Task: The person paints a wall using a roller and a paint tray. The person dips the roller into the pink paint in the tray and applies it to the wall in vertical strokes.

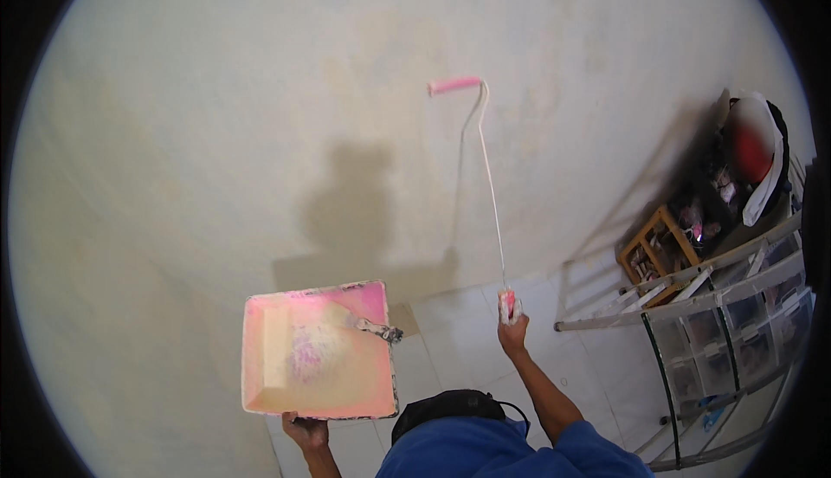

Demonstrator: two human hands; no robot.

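While right hand [512, 332] grips roller [454, 86] handle against wall [216, 114] — left hand [305, 430] clamps paint tray [316, 358].

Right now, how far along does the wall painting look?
Barely begun, apparently: the wall looks blotchy with no fresh strip visible. In hand: the right hand holds the long-handled roller against it; the left hand holds up the pink tray. Nearly all the wall seems left.
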